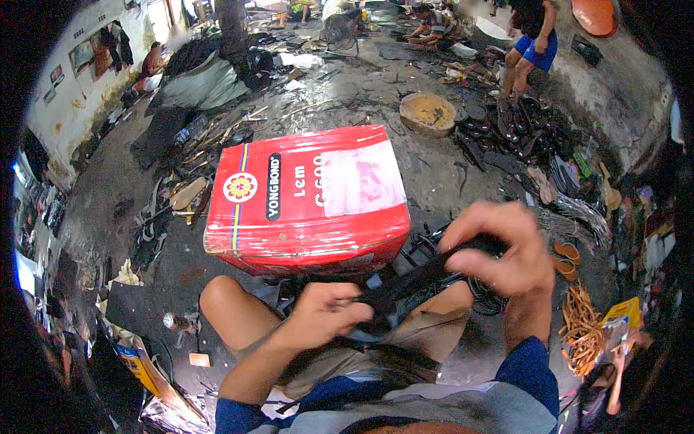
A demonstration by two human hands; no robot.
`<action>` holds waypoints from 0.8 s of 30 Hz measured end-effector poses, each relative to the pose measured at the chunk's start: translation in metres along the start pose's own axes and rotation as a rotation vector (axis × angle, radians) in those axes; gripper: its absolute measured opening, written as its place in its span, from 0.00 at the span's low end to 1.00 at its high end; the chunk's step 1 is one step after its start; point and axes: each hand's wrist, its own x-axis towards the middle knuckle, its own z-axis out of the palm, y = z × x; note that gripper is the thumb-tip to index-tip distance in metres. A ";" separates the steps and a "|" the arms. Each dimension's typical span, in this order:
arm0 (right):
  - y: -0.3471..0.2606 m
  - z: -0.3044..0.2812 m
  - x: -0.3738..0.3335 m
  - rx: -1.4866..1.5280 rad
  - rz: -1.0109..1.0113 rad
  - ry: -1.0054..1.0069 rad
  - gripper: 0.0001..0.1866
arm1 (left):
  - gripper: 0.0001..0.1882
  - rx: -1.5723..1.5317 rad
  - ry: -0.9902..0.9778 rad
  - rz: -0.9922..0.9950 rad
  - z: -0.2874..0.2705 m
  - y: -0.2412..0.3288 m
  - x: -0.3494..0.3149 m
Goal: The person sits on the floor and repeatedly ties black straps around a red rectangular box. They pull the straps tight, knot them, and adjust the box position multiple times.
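Note:
A black strip (413, 282), flat and flexible-looking, stretches between my hands above my lap; motion blurs it, so its exact kind is unclear. Its left end is pinched in my left hand (329, 312), fingers curled over thumb. Higher up on the right, my right hand (499, 253) arches with fingers and thumb closed round the other end, the hand smeared by movement. Just beyond both hands stands a large red cardboard box (307, 239) with a white patch on top. A heap of black cords or straps (421, 253) shows partly behind the strip.
Bundled tan strips (580, 329) lie at the right, near orange-brown sandals (566, 260). Black footwear pieces (531, 134) pile up farther off, beside a round wooden block (428, 114). A co-worker in blue shorts (536, 50) stands back right. Scraps litter the floor.

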 end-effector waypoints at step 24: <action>0.110 0.063 0.114 -0.338 0.157 -0.145 0.11 | 0.13 2.232 0.872 -0.124 -0.299 0.074 -0.013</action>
